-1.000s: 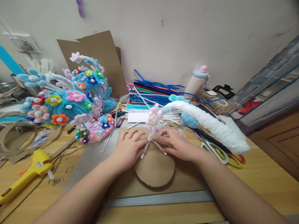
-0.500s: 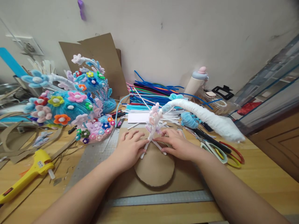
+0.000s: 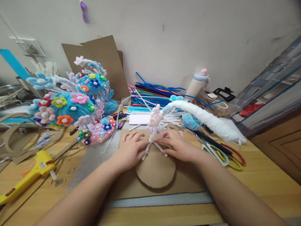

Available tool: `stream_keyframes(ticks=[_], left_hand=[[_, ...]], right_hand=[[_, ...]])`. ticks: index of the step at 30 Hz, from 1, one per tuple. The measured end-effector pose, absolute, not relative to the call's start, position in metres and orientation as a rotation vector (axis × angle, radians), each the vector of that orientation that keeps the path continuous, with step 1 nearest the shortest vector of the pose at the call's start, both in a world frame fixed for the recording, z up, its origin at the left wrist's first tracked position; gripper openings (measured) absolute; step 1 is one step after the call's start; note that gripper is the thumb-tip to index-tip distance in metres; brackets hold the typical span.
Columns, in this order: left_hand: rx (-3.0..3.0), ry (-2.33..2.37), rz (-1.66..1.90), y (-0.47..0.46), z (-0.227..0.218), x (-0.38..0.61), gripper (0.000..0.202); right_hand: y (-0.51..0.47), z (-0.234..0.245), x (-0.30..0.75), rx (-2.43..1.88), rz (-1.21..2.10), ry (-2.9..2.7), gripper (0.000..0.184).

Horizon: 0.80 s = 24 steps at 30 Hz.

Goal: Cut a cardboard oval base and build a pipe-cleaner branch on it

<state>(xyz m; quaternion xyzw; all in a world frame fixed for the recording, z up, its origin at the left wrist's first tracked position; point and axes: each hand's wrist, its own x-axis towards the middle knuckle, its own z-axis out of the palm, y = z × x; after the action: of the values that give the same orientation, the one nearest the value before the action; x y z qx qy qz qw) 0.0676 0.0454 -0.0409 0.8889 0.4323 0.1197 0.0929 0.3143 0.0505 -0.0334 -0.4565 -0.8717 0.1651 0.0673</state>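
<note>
My left hand (image 3: 130, 150) and my right hand (image 3: 179, 145) lie flat on a brown cardboard disc (image 3: 155, 169), fingers stretched out. Their fingertips press down the splayed white legs of a small upright pipe-cleaner stem (image 3: 154, 125) with pale pink flowers, which stands between the two hands. A thick white fuzzy arm with a light blue tip (image 3: 207, 120) arches from the stem's top out to the right, above the table.
Blue pipe-cleaner domes covered in coloured flowers (image 3: 68, 106) stand at the left. A yellow glue gun (image 3: 28, 177) lies at front left. Scissors (image 3: 221, 152) lie right of my right hand. A heap of coloured pipe cleaners (image 3: 152, 94), a bottle (image 3: 197, 82) and cardboard sheets (image 3: 103, 59) sit at the back.
The hands keep the same hold on the stem's legs. The white fuzzy arm has shifted slightly and its right end now sits a little higher in view.
</note>
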Motion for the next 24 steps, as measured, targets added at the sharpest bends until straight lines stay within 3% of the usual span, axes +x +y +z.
stream_keyframes(ticks=[10,24], left_hand=[[2.324,1.433,0.622,0.069,-0.039,0.086,0.017],[2.434,1.366,0.618,0.084,-0.039,0.104,0.006]], right_hand=[[0.054,-0.050,0.326,-1.204,0.476,-2.565,0.041],[0.048,-0.041,0.319,-1.322,0.599,-2.571,0.048]])
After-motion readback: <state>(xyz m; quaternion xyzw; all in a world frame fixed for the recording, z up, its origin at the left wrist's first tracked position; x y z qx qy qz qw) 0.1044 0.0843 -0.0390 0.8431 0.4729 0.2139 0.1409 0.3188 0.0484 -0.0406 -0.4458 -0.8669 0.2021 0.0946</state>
